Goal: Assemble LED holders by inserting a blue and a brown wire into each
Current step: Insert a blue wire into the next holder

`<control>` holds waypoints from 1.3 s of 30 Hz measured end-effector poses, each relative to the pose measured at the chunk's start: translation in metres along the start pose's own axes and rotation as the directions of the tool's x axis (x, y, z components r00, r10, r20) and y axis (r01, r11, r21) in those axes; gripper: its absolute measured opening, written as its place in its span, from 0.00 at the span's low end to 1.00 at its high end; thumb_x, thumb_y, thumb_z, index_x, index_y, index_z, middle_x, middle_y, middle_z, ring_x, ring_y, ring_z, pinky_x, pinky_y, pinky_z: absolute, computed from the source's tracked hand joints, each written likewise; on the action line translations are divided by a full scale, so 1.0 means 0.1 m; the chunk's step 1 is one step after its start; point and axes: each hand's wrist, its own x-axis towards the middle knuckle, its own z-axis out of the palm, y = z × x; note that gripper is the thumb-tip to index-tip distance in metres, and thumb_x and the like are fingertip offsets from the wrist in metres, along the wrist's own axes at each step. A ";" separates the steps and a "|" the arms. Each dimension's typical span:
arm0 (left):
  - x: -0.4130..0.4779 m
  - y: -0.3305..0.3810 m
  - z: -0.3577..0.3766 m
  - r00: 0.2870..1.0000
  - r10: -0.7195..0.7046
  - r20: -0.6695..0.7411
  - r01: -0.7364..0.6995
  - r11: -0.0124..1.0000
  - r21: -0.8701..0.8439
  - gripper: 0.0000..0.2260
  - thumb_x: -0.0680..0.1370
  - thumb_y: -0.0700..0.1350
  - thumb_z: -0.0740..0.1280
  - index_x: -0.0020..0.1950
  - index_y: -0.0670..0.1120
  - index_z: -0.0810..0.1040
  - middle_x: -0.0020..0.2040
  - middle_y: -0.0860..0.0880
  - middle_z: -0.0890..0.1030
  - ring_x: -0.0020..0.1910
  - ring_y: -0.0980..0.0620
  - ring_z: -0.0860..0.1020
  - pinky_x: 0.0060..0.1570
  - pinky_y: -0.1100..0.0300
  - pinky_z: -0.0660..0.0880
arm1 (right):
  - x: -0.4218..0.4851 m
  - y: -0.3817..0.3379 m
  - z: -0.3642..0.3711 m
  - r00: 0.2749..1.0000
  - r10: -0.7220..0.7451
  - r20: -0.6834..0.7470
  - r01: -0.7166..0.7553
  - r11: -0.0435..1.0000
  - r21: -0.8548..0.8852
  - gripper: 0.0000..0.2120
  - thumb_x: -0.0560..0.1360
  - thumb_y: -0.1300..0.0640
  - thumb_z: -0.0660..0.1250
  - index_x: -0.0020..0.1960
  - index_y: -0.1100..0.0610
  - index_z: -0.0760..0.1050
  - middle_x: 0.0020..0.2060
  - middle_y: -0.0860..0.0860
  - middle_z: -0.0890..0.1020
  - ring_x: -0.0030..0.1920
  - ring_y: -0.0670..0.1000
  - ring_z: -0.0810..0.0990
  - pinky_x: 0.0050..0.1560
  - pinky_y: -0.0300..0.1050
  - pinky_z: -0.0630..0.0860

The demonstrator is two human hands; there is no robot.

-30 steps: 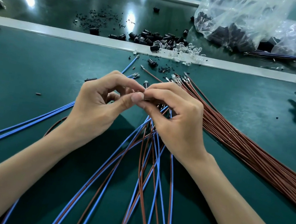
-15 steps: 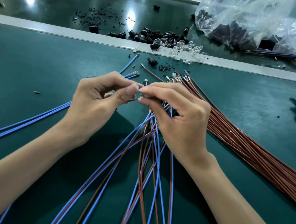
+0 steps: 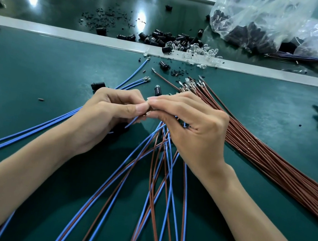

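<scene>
Two bare hands are meeting fingertip to fingertip above one dark green bench mat (image 3: 37, 73). The left hand (image 3: 109, 113) is pinching one thin blue insulated wire (image 3: 133, 121). The right hand (image 3: 190, 125) is gripping one fanned bunch of blue and brown wires (image 3: 163, 139), too crossed to count. Whatever is sitting between the fingertips is hidden. Three loose blue wires (image 3: 17, 134) are lying left, one dense brown wire bundle (image 3: 271, 164) right, and three stray black cylindrical LED holders (image 3: 98, 86) beyond.

No readable text, label, brand, number or sign anywhere in view. Nothing legible on the clear plastic bags (image 3: 252, 14), on the green mat (image 3: 37, 73), on the black holders (image 3: 160, 38), nor on the blue wires (image 3: 28, 133) and brown wires (image 3: 271, 164).
</scene>
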 end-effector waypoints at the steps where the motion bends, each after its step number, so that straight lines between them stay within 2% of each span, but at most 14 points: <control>1: 0.00 0.00 -0.01 1.000 -0.004 0.008 0.004 1.000 0.005 0.08 0.70 0.43 0.66 0.31 0.47 0.80 0.31 0.51 0.73 0.32 0.54 0.68 0.33 0.64 0.64 | 0.00 0.00 0.00 1.000 -0.002 0.001 0.002 1.000 -0.009 0.08 0.67 0.68 0.76 0.46 0.65 0.83 0.42 0.55 0.85 0.40 0.54 0.83 0.46 0.40 0.78; 7: 0.01 -0.02 -0.05 0.999 0.018 0.036 -0.021 0.996 0.081 0.08 0.69 0.42 0.67 0.30 0.48 0.80 0.32 0.52 0.74 0.35 0.50 0.69 0.36 0.61 0.64 | -0.01 0.02 -0.03 0.996 -0.020 0.085 0.020 1.000 0.008 0.08 0.67 0.67 0.76 0.46 0.65 0.83 0.42 0.55 0.85 0.41 0.54 0.83 0.46 0.43 0.79; 12: 0.01 -0.06 -0.08 0.997 0.039 0.067 -0.047 0.992 0.118 0.06 0.68 0.41 0.70 0.31 0.49 0.81 0.33 0.52 0.73 0.34 0.54 0.69 0.33 0.66 0.64 | -0.01 0.03 -0.05 0.990 -0.004 0.142 -0.006 0.998 0.070 0.08 0.67 0.69 0.76 0.45 0.64 0.83 0.42 0.55 0.85 0.41 0.54 0.83 0.45 0.45 0.80; 15: 0.02 -0.06 -0.09 0.993 0.054 0.107 -0.070 0.985 0.156 0.04 0.66 0.44 0.72 0.31 0.50 0.81 0.32 0.54 0.73 0.33 0.57 0.70 0.34 0.69 0.66 | -0.03 0.04 -0.05 0.985 -0.013 0.171 0.001 0.998 0.069 0.07 0.68 0.68 0.76 0.45 0.64 0.84 0.42 0.55 0.85 0.41 0.55 0.83 0.44 0.47 0.80; 17: 0.03 -0.07 -0.09 0.994 0.046 0.095 -0.060 0.988 0.144 0.04 0.66 0.42 0.73 0.31 0.49 0.82 0.32 0.53 0.74 0.33 0.56 0.70 0.34 0.68 0.66 | -0.03 0.06 -0.06 0.984 -0.035 0.173 0.027 0.999 0.046 0.06 0.68 0.68 0.75 0.46 0.64 0.84 0.42 0.55 0.85 0.41 0.55 0.83 0.44 0.47 0.79; 19: 0.03 -0.06 -0.09 0.996 0.025 0.082 -0.038 0.988 0.151 0.06 0.70 0.43 0.68 0.35 0.47 0.83 0.33 0.51 0.76 0.35 0.55 0.72 0.36 0.67 0.68 | -0.02 0.08 -0.07 0.985 -0.048 0.167 0.048 0.999 0.003 0.07 0.69 0.67 0.75 0.46 0.64 0.83 0.42 0.55 0.85 0.41 0.55 0.82 0.45 0.46 0.79; 23: 0.01 0.02 -0.11 0.995 0.001 0.101 -0.028 0.964 0.264 0.10 0.74 0.47 0.63 0.47 0.46 0.83 0.45 0.43 0.78 0.44 0.54 0.76 0.46 0.63 0.72 | 0.01 0.08 -0.04 0.990 -0.006 0.139 0.013 0.999 -0.052 0.08 0.69 0.66 0.75 0.49 0.64 0.83 0.41 0.57 0.84 0.41 0.54 0.82 0.47 0.41 0.78; 26: 0.00 0.07 -0.22 0.994 0.024 0.104 -0.073 0.863 0.500 0.12 0.74 0.56 0.65 0.48 0.50 0.82 0.45 0.48 0.79 0.44 0.52 0.76 0.46 0.61 0.70 | 0.02 0.08 -0.04 0.992 0.053 0.114 -0.046 0.997 -0.059 0.08 0.70 0.66 0.74 0.48 0.65 0.83 0.41 0.57 0.83 0.41 0.53 0.82 0.47 0.40 0.77; 28: 0.00 0.07 -0.28 0.992 0.049 0.113 -0.108 0.788 0.607 0.13 0.75 0.58 0.67 0.43 0.49 0.82 0.40 0.50 0.79 0.41 0.50 0.77 0.43 0.59 0.71 | 0.02 0.09 -0.07 0.987 0.124 0.098 -0.121 0.992 -0.041 0.07 0.70 0.66 0.74 0.48 0.65 0.83 0.41 0.56 0.83 0.42 0.50 0.82 0.48 0.38 0.77; 31: 0.00 0.02 -0.34 0.987 0.125 0.099 -0.156 0.620 0.769 0.15 0.72 0.58 0.69 0.36 0.47 0.79 0.29 0.48 0.76 0.32 0.45 0.74 0.36 0.52 0.71 | 0.04 0.08 -0.10 0.970 0.230 0.076 -0.231 0.973 0.006 0.06 0.70 0.66 0.74 0.47 0.64 0.83 0.42 0.55 0.84 0.42 0.46 0.81 0.48 0.34 0.76; 32: 0.01 0.01 -0.36 0.987 0.138 0.084 -0.151 0.599 0.786 0.17 0.72 0.60 0.70 0.35 0.47 0.78 0.28 0.46 0.75 0.29 0.44 0.73 0.34 0.51 0.70 | 0.05 0.08 -0.11 0.964 0.255 0.073 -0.257 0.966 0.014 0.06 0.70 0.65 0.73 0.47 0.64 0.83 0.42 0.54 0.84 0.43 0.46 0.81 0.48 0.33 0.75; 34: 0.01 0.01 -0.38 0.990 0.137 0.042 -0.123 0.657 0.744 0.17 0.69 0.61 0.68 0.35 0.48 0.78 0.27 0.45 0.75 0.27 0.44 0.72 0.30 0.52 0.70 | 0.06 0.08 -0.13 0.953 0.293 0.077 -0.296 0.954 0.037 0.06 0.70 0.65 0.74 0.47 0.63 0.83 0.42 0.53 0.84 0.43 0.45 0.81 0.48 0.32 0.75; 36: 0.01 0.02 -0.40 0.995 0.096 -0.006 -0.068 0.748 0.660 0.16 0.65 0.61 0.68 0.40 0.50 0.78 0.27 0.47 0.77 0.24 0.49 0.73 0.28 0.56 0.73 | 0.06 0.07 -0.13 0.944 0.318 0.091 -0.324 0.945 0.055 0.06 0.70 0.64 0.74 0.47 0.63 0.83 0.43 0.52 0.84 0.43 0.45 0.81 0.48 0.32 0.75; 39: 0.02 0.00 -0.46 0.999 0.028 -0.025 -0.006 0.777 0.630 0.17 0.61 0.61 0.70 0.40 0.51 0.79 0.28 0.48 0.79 0.25 0.52 0.76 0.29 0.60 0.74 | 0.05 0.05 -0.12 0.932 0.350 0.096 -0.356 0.933 0.059 0.06 0.71 0.63 0.74 0.47 0.62 0.83 0.43 0.50 0.84 0.44 0.44 0.81 0.48 0.33 0.76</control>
